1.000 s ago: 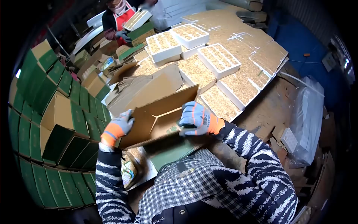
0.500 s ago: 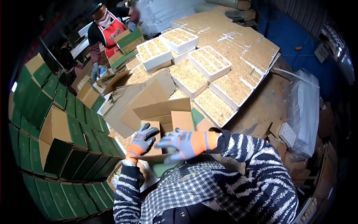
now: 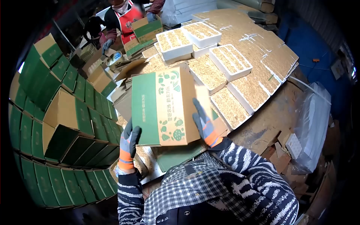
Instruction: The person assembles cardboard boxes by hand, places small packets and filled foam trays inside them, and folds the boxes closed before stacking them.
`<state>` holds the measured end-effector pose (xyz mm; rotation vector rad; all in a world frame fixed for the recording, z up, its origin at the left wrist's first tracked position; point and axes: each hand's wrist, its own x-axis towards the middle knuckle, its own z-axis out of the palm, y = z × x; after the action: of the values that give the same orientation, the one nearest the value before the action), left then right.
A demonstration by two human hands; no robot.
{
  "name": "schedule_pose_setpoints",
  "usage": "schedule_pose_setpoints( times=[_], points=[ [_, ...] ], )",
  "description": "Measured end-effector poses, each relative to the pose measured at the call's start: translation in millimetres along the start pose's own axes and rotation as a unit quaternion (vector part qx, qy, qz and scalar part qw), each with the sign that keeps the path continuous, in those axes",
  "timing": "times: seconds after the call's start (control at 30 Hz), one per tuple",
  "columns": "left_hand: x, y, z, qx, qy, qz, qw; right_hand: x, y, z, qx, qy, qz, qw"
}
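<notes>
Carton (image 3: 168, 108), green and tan: is sitting between your left hand (image 3: 126, 145) and right hand (image 3: 206, 127), its printed face looking toward you, long axis pointing away; sideways Chinese lettering showing, not surely readable. Right fingers: extending, spreading. Left: cannot tell whether pinching.

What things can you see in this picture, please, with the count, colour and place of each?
Carton: one, green and tan, between the hands
Stacked boxes: many, green outside and tan inside, left
Trays: several, white with tan filling, centre
Cardboard sheets: several, brown, behind the carton
Co-worker: one clearly seen, red apron, upper left
Far boxes: a few, green and tan, by the co-worker
Wrapped bundle: one, whitish, right
Cardboard scraps: several, brown, lower right
Sleeves: two, black and white, bottom
Left hand: one, grey-and-orange glove, at the carton's lower left
Right hand: one, grey-and-orange glove, at the carton's right side
</notes>
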<state>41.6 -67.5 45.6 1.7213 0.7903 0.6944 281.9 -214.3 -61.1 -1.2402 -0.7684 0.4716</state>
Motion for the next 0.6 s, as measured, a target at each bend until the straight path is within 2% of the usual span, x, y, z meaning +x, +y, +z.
schedule_pose_setpoints(
  times=[0.03,0.07,0.1,0.13,0.17,0.2,0.23,0.27,0.3,0.33,0.37,0.4,0.43,0.47,0.5,0.57,0.6],
  points=[
    [9,16,8,0.010,-0.020,0.008,1.000,-11,28,-6,-0.105,-0.055,-0.099,0.988],
    [19,11,10,0.081,-0.056,-0.024,0.995,-21,57,-13,-0.196,-0.090,-0.205,0.955],
    [28,0,14,0.152,-0.094,-0.056,0.982,-27,56,-24,-0.200,-0.209,-0.054,0.956],
    [33,-12,28,0.224,-0.148,-0.025,0.963,-32,51,-34,-0.232,-0.314,0.095,0.915],
    [30,-21,44,0.330,-0.208,-0.026,0.921,-27,49,-39,-0.038,-0.346,0.484,0.803],
    [21,-47,55,0.325,-0.280,0.025,0.903,-9,40,-54,-0.181,-0.395,0.409,0.802],
    [12,-28,70,0.410,-0.367,-0.051,0.833,18,33,-79,-0.320,-0.434,0.322,0.778],
    [-1,-44,75,0.399,-0.413,0.005,0.818,40,38,-108,-0.470,-0.331,0.220,0.789],
    [-8,-34,79,0.377,-0.434,-0.004,0.818,64,31,-131,-0.510,-0.156,0.232,0.813],
    [-13,-41,77,0.329,-0.429,0.029,0.841,86,66,-174,-0.383,0.042,0.147,0.911],
    [-17,-48,73,0.279,-0.423,0.060,0.860,120,68,-202,-0.321,0.169,0.073,0.929],
    [-13,-55,70,0.277,-0.421,0.058,0.862,143,62,-225,-0.379,0.267,0.011,0.886],
    [-9,-64,65,0.278,-0.403,0.030,0.871,172,83,-251,-0.476,0.335,0.095,0.807],
    [-6,-68,64,0.279,-0.384,0.002,0.880,203,111,-277,-0.449,0.330,0.196,0.807],
    [-4,-62,67,0.278,-0.379,0.000,0.883,224,108,-275,-0.448,0.304,0.289,0.790],
    [6,-37,71,0.249,-0.161,0.160,0.942,262,117,-266,-0.367,0.351,0.324,0.798],
    [11,-28,71,0.242,-0.115,0.146,0.952,266,101,-244,-0.330,0.407,0.269,0.808]
  ],
)
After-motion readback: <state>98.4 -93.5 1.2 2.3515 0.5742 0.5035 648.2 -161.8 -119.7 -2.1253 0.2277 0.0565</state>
